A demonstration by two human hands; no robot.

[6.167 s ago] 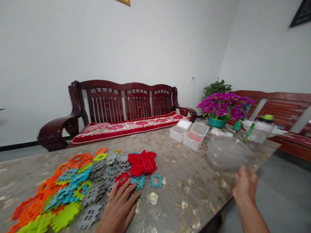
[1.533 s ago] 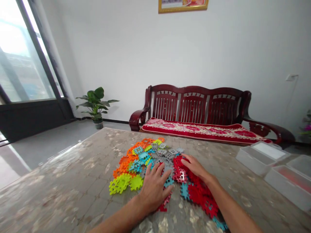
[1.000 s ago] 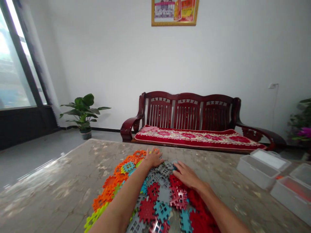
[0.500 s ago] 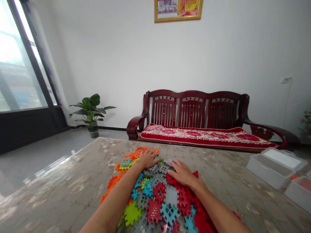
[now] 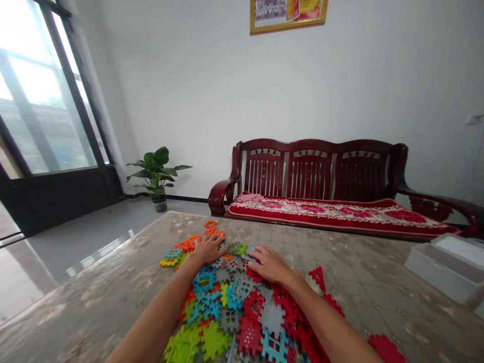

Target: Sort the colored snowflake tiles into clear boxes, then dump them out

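Observation:
A heap of flat toothed plastic pieces in red, grey, blue, green and orange lies on the table. My left hand (image 5: 208, 248) rests palm down on the far left part of the heap, fingers spread, beside orange pieces (image 5: 189, 243). Flat on the far right part is my right hand (image 5: 269, 263), its fingers apart, touching grey and red pieces. Nearer me, between my forearms, are a grey square piece (image 5: 271, 317), a blue piece (image 5: 275, 346) and a green piece (image 5: 215, 341). A red piece (image 5: 385, 348) lies apart at the right.
The patterned table (image 5: 378, 282) spreads around the heap. At its right edge stands a clear plastic box (image 5: 442, 267) with a lid. Beyond the table are a dark red wooden bench (image 5: 313, 171) with a red floral cushion and a potted plant (image 5: 155, 171).
The heap has spread wider, with orange pieces farther out at the far left and red ones at the right. My left hand has shifted left. The view has turned slightly left.

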